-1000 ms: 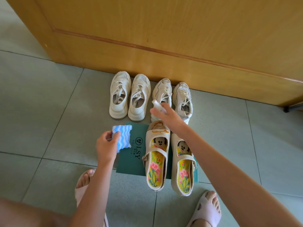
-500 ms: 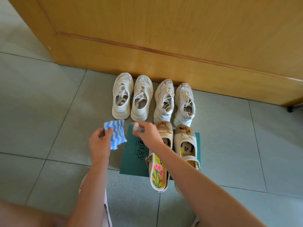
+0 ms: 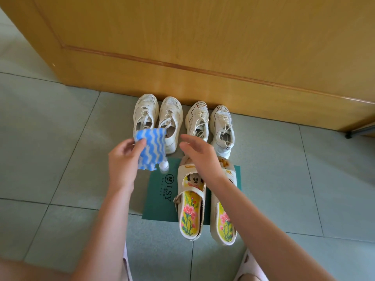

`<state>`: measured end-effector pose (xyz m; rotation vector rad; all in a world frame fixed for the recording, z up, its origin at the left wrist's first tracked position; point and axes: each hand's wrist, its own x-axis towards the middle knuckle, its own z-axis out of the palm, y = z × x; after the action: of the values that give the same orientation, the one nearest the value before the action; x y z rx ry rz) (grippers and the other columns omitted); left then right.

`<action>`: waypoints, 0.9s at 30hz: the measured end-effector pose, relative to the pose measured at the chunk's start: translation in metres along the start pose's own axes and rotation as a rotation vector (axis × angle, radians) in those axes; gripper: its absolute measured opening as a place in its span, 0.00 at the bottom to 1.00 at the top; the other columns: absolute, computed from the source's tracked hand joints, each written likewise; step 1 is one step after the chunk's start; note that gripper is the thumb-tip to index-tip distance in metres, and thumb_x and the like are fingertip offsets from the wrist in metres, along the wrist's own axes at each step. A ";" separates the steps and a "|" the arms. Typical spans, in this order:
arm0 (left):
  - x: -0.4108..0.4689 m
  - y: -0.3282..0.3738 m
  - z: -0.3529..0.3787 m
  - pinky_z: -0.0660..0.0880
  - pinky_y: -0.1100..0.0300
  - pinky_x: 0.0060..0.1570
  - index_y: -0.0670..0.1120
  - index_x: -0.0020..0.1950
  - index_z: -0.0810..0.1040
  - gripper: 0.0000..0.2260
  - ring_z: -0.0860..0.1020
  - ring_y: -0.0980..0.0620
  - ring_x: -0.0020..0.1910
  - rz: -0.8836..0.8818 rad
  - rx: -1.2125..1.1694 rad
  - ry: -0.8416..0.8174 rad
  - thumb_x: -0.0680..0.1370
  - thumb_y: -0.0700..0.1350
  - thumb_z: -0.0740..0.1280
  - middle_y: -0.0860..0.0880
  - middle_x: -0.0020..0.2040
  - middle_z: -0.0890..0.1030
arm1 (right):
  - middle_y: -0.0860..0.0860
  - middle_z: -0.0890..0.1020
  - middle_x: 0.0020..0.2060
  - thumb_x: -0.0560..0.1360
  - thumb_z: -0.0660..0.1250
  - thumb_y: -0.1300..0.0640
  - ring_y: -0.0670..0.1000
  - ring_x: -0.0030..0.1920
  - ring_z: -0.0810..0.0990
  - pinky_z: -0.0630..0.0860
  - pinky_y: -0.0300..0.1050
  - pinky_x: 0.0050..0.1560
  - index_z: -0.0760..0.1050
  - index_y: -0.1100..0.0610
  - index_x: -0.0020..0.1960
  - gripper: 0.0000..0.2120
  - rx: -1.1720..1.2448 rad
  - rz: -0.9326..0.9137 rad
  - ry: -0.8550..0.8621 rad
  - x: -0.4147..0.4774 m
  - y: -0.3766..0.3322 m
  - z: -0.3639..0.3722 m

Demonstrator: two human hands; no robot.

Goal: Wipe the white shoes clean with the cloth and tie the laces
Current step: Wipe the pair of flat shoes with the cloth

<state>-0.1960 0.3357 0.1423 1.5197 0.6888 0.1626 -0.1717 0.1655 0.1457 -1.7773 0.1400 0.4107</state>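
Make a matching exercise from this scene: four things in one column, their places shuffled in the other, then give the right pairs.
Things
1. cloth
2. small bottle
3. white sneakers
4. strap shoes

Places
A. in a row at the foot of the wooden panel
B. partly on the green sheet
C. pinched in the left hand
D. upright by the green sheet's far left corner

Pairs: 1-C, 2-D, 3-A, 4-B
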 end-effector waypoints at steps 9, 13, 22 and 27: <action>-0.042 0.024 0.061 0.76 0.68 0.32 0.45 0.49 0.80 0.04 0.81 0.60 0.35 -0.041 -0.065 -0.279 0.76 0.44 0.68 0.50 0.42 0.83 | 0.51 0.84 0.41 0.72 0.72 0.54 0.45 0.39 0.83 0.79 0.37 0.40 0.81 0.59 0.50 0.10 0.187 0.090 0.217 -0.015 -0.016 -0.042; -0.053 0.007 0.078 0.80 0.59 0.40 0.46 0.47 0.79 0.04 0.82 0.51 0.42 -0.191 -0.161 -0.273 0.79 0.42 0.64 0.46 0.45 0.83 | 0.52 0.85 0.39 0.72 0.72 0.56 0.50 0.41 0.84 0.82 0.43 0.42 0.82 0.57 0.45 0.05 0.078 -0.021 0.332 -0.021 -0.013 -0.056; -0.065 -0.005 0.094 0.75 0.58 0.45 0.46 0.56 0.76 0.16 0.80 0.54 0.52 -0.543 -0.484 -0.442 0.80 0.55 0.57 0.48 0.54 0.82 | 0.53 0.81 0.34 0.76 0.67 0.56 0.43 0.28 0.78 0.74 0.33 0.28 0.81 0.61 0.49 0.09 0.136 0.108 0.147 -0.032 -0.015 -0.066; -0.064 -0.006 0.093 0.78 0.59 0.41 0.45 0.54 0.78 0.14 0.83 0.54 0.44 -0.565 -0.507 -0.486 0.79 0.53 0.60 0.49 0.45 0.85 | 0.53 0.82 0.35 0.76 0.66 0.55 0.50 0.34 0.81 0.78 0.45 0.34 0.81 0.57 0.48 0.07 -0.199 -0.009 0.163 -0.030 -0.011 -0.064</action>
<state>-0.2023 0.2233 0.1481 0.7904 0.5967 -0.4221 -0.1830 0.1033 0.1784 -2.0072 0.2115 0.2805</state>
